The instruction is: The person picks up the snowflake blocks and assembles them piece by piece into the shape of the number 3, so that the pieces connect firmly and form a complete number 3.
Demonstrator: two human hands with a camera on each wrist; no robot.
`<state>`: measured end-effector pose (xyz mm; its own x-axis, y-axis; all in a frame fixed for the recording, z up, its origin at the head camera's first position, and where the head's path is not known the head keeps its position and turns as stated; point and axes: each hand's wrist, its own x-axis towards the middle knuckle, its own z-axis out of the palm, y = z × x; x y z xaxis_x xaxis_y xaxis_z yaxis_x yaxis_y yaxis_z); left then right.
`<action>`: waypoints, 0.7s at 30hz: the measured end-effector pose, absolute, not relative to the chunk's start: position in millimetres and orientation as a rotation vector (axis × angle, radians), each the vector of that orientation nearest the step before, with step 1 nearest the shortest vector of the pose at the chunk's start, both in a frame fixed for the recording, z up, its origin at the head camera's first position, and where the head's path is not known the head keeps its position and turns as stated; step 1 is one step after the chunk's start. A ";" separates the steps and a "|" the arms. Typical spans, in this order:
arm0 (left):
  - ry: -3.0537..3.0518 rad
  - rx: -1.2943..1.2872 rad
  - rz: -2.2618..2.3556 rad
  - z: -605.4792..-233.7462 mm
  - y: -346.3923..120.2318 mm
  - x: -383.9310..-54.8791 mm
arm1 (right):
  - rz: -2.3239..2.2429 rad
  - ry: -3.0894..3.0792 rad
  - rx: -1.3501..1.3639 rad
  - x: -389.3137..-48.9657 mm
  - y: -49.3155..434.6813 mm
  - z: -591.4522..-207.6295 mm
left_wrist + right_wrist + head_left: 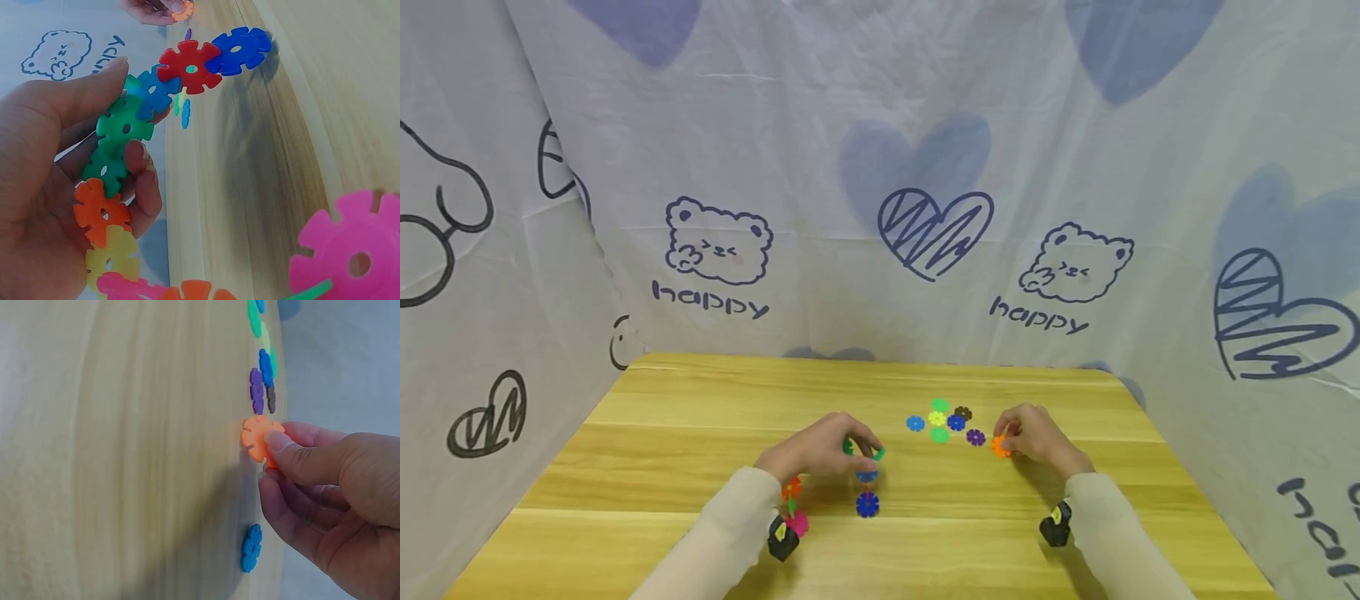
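My left hand (pixel 827 446) grips a chain of notched plastic discs (pixel 127 127) linked edge to edge, its fingers and thumb round the green pieces. In the left wrist view the chain curves from a dark blue disc (pixel 240 50) at one end, through red, blue, green, orange and yellow, to pink ones near the bottom. A large pink disc (pixel 353 244) shows at the lower right there. Over on the right, my right hand (pixel 1036 435) pinches a single orange disc (pixel 1001 447) between thumb and fingers, close over the wooden table (pixel 955 517).
Between and beyond the hands lie several loose discs, among them a purple one (pixel 975 437), a yellow one (pixel 937 418) and a brown one (pixel 963 413). Another blue disc (pixel 251 548) lies beside the right hand. Printed cloth (pixel 820 275) hangs behind the table.
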<state>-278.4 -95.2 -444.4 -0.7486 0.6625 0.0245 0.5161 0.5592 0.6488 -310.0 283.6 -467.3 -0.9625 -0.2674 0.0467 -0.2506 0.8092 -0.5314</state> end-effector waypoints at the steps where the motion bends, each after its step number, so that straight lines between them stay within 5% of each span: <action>1: 2.571 0.986 0.962 -444.3 -95.2 -278.5 | -0.878 2.949 -0.421 -309.7 283.1 -466.4; 21: 2.573 0.975 0.940 -439.3 -96.6 -278.5 | -0.965 2.895 -0.610 -309.5 248.5 -442.2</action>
